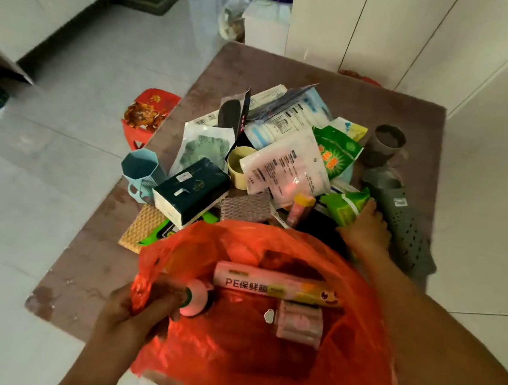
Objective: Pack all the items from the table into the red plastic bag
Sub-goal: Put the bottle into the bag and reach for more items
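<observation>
The red plastic bag (338, 371) hangs open at the table's near edge. My left hand (129, 313) grips its left rim. Inside lie a long cling-film box (272, 284), a small round bottle (195, 301) and a pink roll pack (300, 324). My right hand (367, 228) reaches over the bag and grips a green packet (346, 206) at the right of the pile. The pile holds a dark tissue box (190, 191), a white pouch (286, 167), a green-and-yellow sachet (337, 153), mask packs (294, 115) and a yellow tape roll (239, 166).
The table (90, 269) has a mauve cover. A teal cup (140, 172) stands at its left edge, a grey cup (384, 146) and grey slippers (405, 219) at its right. A red stool (148, 114) stands on the floor to the left. White cabinets rise behind.
</observation>
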`<move>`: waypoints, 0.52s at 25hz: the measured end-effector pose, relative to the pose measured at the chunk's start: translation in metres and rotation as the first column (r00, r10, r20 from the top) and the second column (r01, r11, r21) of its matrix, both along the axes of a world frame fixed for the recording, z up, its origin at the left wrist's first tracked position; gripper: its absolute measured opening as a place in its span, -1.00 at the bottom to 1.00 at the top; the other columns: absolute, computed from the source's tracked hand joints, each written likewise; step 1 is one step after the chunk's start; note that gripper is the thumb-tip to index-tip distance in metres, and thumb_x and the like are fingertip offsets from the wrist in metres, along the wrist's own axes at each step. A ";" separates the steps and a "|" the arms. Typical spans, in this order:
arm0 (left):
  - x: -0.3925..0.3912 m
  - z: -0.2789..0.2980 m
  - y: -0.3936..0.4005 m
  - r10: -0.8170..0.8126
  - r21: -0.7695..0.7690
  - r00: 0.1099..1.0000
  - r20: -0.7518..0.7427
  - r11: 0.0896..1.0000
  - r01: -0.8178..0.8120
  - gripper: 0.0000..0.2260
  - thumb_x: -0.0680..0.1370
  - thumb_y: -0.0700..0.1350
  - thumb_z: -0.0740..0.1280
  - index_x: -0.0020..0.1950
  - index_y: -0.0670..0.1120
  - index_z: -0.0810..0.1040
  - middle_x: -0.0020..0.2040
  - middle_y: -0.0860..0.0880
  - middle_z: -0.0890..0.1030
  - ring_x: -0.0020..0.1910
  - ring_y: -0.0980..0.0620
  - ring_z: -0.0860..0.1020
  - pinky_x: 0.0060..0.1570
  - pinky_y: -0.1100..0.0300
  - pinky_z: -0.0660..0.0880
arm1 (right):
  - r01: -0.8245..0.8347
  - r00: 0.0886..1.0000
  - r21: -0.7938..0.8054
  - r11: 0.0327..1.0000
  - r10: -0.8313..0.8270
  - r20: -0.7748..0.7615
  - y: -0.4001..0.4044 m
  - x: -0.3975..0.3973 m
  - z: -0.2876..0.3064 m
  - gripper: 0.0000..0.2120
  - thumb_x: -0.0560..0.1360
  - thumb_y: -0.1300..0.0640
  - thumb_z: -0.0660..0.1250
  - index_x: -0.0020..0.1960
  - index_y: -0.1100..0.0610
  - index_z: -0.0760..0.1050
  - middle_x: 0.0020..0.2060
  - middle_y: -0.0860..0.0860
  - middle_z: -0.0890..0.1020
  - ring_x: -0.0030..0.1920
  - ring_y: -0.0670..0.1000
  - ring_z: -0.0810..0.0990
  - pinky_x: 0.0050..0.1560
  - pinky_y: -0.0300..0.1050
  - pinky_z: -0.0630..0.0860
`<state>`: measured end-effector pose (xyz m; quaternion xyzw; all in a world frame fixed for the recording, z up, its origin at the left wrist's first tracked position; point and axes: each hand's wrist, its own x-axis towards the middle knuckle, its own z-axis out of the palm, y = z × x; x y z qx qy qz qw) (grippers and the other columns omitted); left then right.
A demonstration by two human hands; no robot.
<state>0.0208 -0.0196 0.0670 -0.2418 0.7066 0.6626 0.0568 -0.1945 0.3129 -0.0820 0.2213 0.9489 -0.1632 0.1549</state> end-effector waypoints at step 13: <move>0.000 0.019 0.002 -0.127 0.106 0.991 -0.046 0.986 0.131 -0.77 0.51 -0.49 0.24 -0.17 -0.24 0.61 -0.45 -0.10 0.57 -0.54 0.11 0.48 -0.55 0.34 0.38 | -0.575 0.807 -0.443 0.688 0.565 -0.170 -0.129 0.201 0.105 -0.10 0.19 -0.06 0.51 0.47 -0.11 0.24 0.35 -0.09 0.44 0.33 -0.03 0.42 0.33 -0.01 0.38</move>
